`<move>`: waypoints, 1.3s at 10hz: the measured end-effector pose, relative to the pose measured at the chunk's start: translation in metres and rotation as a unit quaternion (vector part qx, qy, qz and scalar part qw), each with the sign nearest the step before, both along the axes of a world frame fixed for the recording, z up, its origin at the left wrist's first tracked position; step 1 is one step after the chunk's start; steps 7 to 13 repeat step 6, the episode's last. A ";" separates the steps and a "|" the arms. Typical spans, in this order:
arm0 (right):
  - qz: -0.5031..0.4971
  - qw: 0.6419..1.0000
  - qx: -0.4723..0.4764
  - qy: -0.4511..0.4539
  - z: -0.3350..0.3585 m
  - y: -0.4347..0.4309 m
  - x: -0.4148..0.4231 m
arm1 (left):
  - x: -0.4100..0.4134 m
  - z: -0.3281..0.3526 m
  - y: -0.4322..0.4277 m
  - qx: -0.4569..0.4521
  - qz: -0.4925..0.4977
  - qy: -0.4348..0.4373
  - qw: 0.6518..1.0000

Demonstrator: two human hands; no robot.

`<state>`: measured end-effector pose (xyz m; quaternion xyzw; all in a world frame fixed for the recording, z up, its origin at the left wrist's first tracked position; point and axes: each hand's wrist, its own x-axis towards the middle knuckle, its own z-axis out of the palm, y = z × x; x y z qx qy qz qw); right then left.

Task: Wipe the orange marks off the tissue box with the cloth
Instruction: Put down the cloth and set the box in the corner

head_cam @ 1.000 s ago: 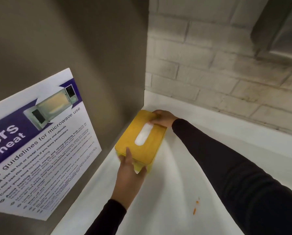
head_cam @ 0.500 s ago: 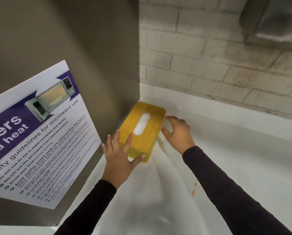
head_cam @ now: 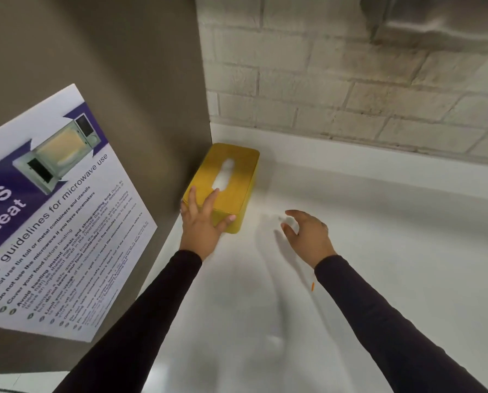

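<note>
A yellow tissue box (head_cam: 243, 171) with a white slot in its lid stands on the white counter (head_cam: 393, 251), pushed into the corner against the brown side panel. My left hand (head_cam: 201, 222) lies on the box's near end, fingers spread over the lid and thumb on the near face. My right hand (head_cam: 308, 236) hovers over the counter to the right of the box, apart from it, fingers apart and holding nothing. No cloth is in view. I see no orange marks on the visible faces of the box.
The brown panel (head_cam: 123, 66) on the left carries a microwave safety poster (head_cam: 52, 208). A pale brick wall (head_cam: 322, 80) closes the back, with a metal fixture (head_cam: 435, 18) above. A small orange mark (head_cam: 312, 286) lies on the counter beside my right sleeve.
The box went further into the corner. My right hand let go of its far end and drew back to the right. My left hand stayed on the near end.
</note>
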<state>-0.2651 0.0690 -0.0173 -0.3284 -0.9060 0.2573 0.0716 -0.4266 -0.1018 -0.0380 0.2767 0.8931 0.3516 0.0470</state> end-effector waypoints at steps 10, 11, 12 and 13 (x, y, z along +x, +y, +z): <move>-0.038 0.999 -0.009 -0.006 0.002 -0.018 0.014 | -0.033 0.020 0.032 -0.178 -0.022 0.027 0.983; -0.038 0.999 -0.009 -0.006 0.002 -0.018 0.014 | -0.033 0.020 0.032 -0.178 -0.022 0.027 0.983; -0.038 0.999 -0.009 -0.006 0.002 -0.018 0.014 | -0.033 0.020 0.032 -0.178 -0.022 0.027 0.983; -0.038 0.999 -0.009 -0.006 0.002 -0.018 0.014 | -0.033 0.020 0.032 -0.178 -0.022 0.027 0.983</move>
